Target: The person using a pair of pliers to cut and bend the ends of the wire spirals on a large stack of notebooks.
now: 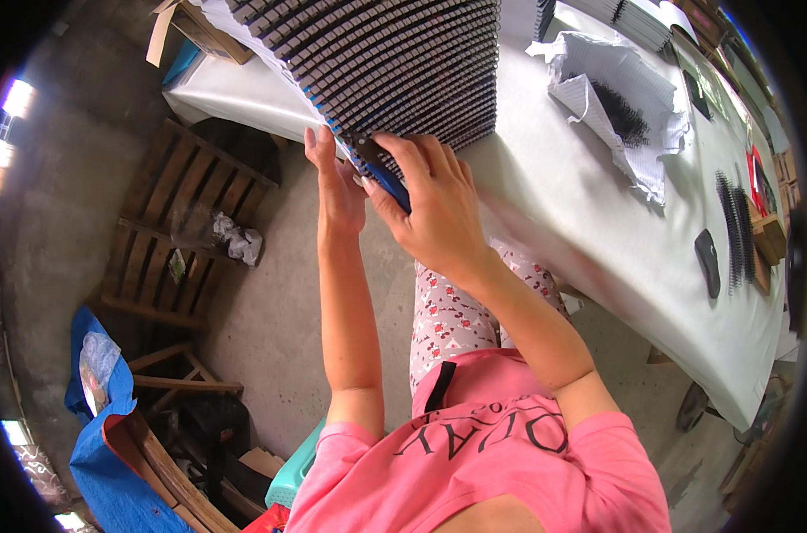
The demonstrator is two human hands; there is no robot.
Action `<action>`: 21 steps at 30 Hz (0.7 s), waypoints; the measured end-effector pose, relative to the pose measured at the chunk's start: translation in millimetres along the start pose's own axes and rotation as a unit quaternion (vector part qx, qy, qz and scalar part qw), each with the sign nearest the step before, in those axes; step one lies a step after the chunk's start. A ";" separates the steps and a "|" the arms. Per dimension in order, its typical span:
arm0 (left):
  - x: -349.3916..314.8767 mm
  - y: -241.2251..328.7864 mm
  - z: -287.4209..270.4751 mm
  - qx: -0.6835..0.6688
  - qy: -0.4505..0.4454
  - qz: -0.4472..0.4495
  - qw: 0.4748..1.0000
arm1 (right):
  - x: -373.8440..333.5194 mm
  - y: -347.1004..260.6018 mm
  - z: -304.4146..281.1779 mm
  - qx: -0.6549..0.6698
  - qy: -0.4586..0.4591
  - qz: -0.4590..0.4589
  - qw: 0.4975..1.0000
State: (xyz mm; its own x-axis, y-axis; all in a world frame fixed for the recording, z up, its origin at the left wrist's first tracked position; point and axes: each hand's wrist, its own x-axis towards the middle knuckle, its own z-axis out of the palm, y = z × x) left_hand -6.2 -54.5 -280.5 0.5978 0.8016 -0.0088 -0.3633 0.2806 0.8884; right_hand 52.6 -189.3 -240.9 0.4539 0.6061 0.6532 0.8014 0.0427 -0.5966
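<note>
A tall stack of spiral-bound notebooks (pixel 395 62), its rows of black coils facing me, stands at the near edge of the white-covered table. My right hand (pixel 435 204) is closed around blue-and-black pliers (pixel 391 185) at the stack's lower left corner. The tips of the pliers are hard to make out against the coils. Beside them, my left hand (pixel 334 182) rests along the stack's left edge, its visible fingers stretched upward; some of its fingers are hidden.
Crumpled white paper (pixel 572 75) bearing loose black coils (pixel 619 114) lies on the table (pixel 599 240). Farther right are more black coils (pixel 735 231) and a dark flat object (pixel 707 264). Wooden pallets (pixel 168 222) and a blue sheet (pixel 110 444) stand at the left.
</note>
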 end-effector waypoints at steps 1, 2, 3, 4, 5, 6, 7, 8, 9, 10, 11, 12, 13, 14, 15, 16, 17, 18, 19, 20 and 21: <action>-0.4 -1.0 0.6 -0.004 -0.002 0.007 1.000 | 1.0 -0.2 1.4 -0.020 0.004 -0.010 1.000; -0.1 -1.2 1.3 -0.007 -0.005 0.016 1.000 | 1.3 -0.1 3.8 -0.040 0.007 -0.021 0.999; -2.1 -0.1 4.2 -0.011 -0.007 0.024 1.000 | -0.1 0.4 5.7 -0.060 0.009 -0.030 0.998; -2.4 -0.3 1.8 -0.007 -0.004 0.011 1.000 | -0.7 1.5 6.4 -0.045 0.005 -0.030 0.999; -1.4 -1.8 0.8 -0.014 -0.001 0.010 1.000 | -0.8 2.8 7.0 -0.030 0.001 -0.031 0.999; -0.2 -3.9 -0.9 -0.021 0.003 0.009 1.000 | -1.6 3.3 8.7 -0.014 -0.005 -0.030 0.999; 0.9 -6.5 -2.5 -0.030 0.007 0.008 1.000 | -1.9 2.4 9.0 0.078 -0.043 0.022 0.996; 1.3 -10.4 -3.6 -0.040 0.015 0.004 0.999 | -1.6 0.6 8.4 0.170 -0.080 0.073 0.980; 0.5 -11.2 -3.4 -0.041 0.009 -0.002 0.999 | 0.1 -0.2 6.5 0.257 -0.113 0.122 0.952; 0.7 -10.0 -4.5 -0.033 0.007 -0.008 0.999 | 0.3 0.0 4.9 0.259 -0.112 0.125 0.951; 0.3 -9.0 -5.7 -0.025 0.006 -0.010 1.000 | -0.4 0.5 2.7 0.260 -0.111 0.128 0.951; -0.6 -2.9 -3.9 -0.009 0.009 -0.013 1.000 | 0.3 1.2 0.4 0.261 -0.109 0.128 0.950; -3.4 0.5 -0.5 -0.002 0.019 0.000 1.000 | 0.7 1.8 -1.7 0.263 -0.107 0.128 0.950; -5.9 4.2 3.5 0.006 0.028 0.012 1.000 | 0.9 2.2 -3.4 0.264 -0.105 0.129 0.950; -14.0 11.1 16.6 0.021 0.067 0.042 0.997 | 0.2 2.3 -3.4 0.266 -0.105 0.129 0.949; -17.3 15.4 24.1 0.036 0.107 0.073 0.991 | -1.8 2.4 -0.7 0.192 -0.029 0.074 0.978; -13.5 15.2 21.2 0.031 0.083 0.062 0.994 | 0.6 3.0 -1.3 0.130 -0.005 0.036 0.991; -10.2 14.4 15.2 0.026 0.061 0.050 0.997 | 2.2 1.7 -2.8 0.068 0.017 -0.001 0.998; -7.2 12.4 12.1 0.019 0.048 0.043 0.998 | 3.6 0.8 -3.6 0.006 0.040 -0.037 0.998; -4.7 10.2 9.2 0.012 0.036 0.037 0.999 | 4.9 -0.2 -3.0 -0.009 0.038 -0.043 0.998; -1.8 9.0 8.1 0.006 0.023 0.030 0.999 | 7.6 -0.8 -2.2 -0.025 0.039 -0.049 0.998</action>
State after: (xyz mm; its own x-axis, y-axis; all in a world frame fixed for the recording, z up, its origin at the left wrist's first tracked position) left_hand -4.8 -57.7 -268.8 0.5414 0.8405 0.0226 -0.3882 0.2260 0.8935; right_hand 56.3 -186.5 -234.4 0.3995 0.5373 0.7427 0.8612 0.0577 -0.5050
